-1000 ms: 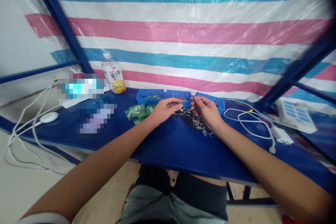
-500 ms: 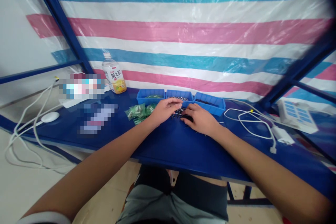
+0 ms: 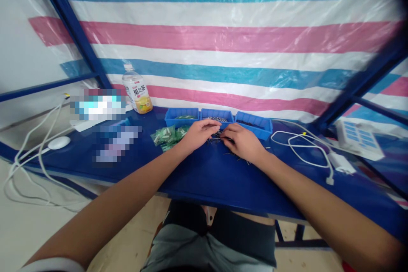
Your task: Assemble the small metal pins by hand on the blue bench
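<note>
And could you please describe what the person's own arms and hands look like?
The left hand and right hand are ungloved, with no watch visible. Both forearms are bare; a whitish band, perhaps a sleeve edge, crosses the left arm near the picture's bottom-left corner.

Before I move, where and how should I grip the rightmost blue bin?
From above and right, I'd pinch the rightmost blue bin by its right rim: the middle blue bin crowds its left end, the right hand its front. Its top is open with dark pieces inside, so keep it level.
</note>
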The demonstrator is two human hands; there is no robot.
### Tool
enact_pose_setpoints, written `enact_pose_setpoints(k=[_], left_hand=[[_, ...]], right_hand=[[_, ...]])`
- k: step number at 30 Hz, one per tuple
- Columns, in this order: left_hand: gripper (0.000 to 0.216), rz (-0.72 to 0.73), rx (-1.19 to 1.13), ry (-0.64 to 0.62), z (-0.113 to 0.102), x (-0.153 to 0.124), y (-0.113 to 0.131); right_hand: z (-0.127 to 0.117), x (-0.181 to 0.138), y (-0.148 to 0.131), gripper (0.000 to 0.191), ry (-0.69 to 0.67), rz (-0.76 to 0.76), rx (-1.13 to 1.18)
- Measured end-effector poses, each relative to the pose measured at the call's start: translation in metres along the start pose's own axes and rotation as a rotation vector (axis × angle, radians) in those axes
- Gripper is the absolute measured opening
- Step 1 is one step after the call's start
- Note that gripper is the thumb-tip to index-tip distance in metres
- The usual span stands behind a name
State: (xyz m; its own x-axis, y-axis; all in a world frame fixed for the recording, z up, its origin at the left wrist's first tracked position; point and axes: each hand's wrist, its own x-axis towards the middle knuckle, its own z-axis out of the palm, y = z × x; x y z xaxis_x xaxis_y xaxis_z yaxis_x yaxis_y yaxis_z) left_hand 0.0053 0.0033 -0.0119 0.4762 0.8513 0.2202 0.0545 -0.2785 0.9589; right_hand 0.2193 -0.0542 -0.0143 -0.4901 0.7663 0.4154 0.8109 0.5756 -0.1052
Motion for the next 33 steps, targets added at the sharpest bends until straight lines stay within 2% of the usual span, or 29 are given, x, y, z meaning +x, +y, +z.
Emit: enact_pose_setpoints(k=[3,8,12,20,23,28,33], left_hand=[[0.03,0.005,-0.016,-0.003,0.0,0.0,-0.001],[0.036,-0.026,-0.07,-0.025,0.0,0.0,-0.003],[0.045,-0.063,-0.134,-0.079,0.003,-0.001,-0.005],[0.034,0.049,-0.026,-0.112,-0.001,0.002,-0.011],[0.037,0.081,-0.032,-0.075,-0.003,0.003,-0.011],[0.047,0.061,-0.042,-0.067,-0.002,0.001,-0.007],[0.062,0.072,-0.077,-0.053,0.003,-0.003,-0.007]], right_hand=[[0.001,0.001,0.001,0.018,0.13,0.057,0.183],[0.001,0.005,-0.003,0.012,0.309,0.282,0.47],[0.001,0.004,-0.006,0.013,0.361,0.294,0.545],[0.001,0.004,-0.01,0.009,0.35,0.086,0.487],[0.002,0.004,-0.01,0.009,0.322,0.124,0.542],[0.011,0.003,-0.006,0.014,0.32,0.305,0.633],[0.012,0.003,-0.002,0.036,0.306,0.274,0.661]])
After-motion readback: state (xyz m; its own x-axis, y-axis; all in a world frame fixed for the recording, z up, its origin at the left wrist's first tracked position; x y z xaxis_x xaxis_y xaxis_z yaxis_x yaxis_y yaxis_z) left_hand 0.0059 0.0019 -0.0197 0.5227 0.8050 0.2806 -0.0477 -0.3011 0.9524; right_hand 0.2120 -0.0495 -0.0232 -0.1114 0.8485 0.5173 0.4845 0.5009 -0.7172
